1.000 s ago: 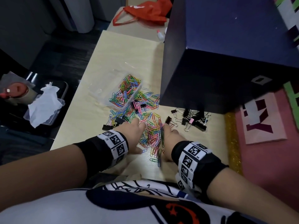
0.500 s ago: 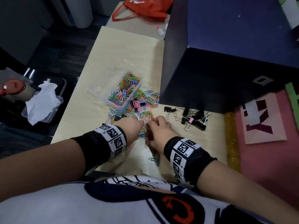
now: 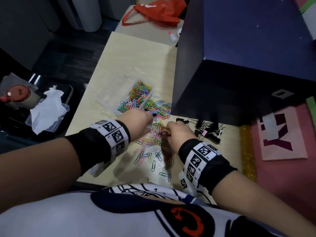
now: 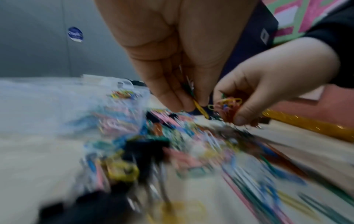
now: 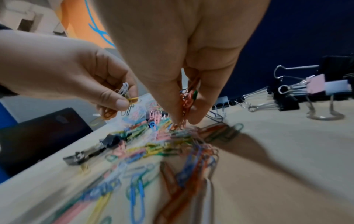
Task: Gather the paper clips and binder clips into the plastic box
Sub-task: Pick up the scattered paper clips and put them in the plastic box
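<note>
A clear plastic box, partly filled with coloured paper clips, lies on the pale table. More paper clips are scattered between the box and the table's near edge. Black binder clips cluster at the right. My left hand hovers above the scatter and pinches a few paper clips. My right hand is raised beside it and pinches a bunch of mostly orange paper clips; some dangle from it toward the table.
A large dark blue box stands on the table right behind the clips. A red bag lies at the far end. White tissue in a clear tray sits off the table's left side. Pink mat at right.
Both hands went from flat on the table, sweeping clips together, to pinching clips and lifting them. Several clips now lie scattered near the front edge.
</note>
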Tool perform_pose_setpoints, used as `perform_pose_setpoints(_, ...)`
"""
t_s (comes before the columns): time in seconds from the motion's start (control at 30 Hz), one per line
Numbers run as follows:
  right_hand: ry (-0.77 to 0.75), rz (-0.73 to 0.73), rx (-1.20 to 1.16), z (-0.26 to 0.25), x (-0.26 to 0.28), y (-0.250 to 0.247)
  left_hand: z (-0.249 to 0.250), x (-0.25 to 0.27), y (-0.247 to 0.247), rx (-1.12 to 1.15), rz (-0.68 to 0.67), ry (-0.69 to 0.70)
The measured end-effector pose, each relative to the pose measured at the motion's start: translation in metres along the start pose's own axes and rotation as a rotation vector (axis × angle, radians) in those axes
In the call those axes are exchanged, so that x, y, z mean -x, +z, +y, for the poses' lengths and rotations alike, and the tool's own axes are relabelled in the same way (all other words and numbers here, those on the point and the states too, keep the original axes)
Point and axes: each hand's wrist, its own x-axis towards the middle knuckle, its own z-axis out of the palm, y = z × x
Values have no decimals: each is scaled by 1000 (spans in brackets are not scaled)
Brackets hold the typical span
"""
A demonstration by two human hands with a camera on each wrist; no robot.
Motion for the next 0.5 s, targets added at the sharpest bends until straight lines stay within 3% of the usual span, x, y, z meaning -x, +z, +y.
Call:
perform_pose_setpoints(0.2,-49,37,-44,-18,-9,-20,-40,-11,-39,97,222,-103)
perform_pose_setpoints(0.33,-69,80,-86,-40,-19,-34,-67,-14,-42,143,145,-163)
perform_pose_setpoints(0.5,-64,130,-91,-70,-43,-47,-89,-15,-32,193,178,-166)
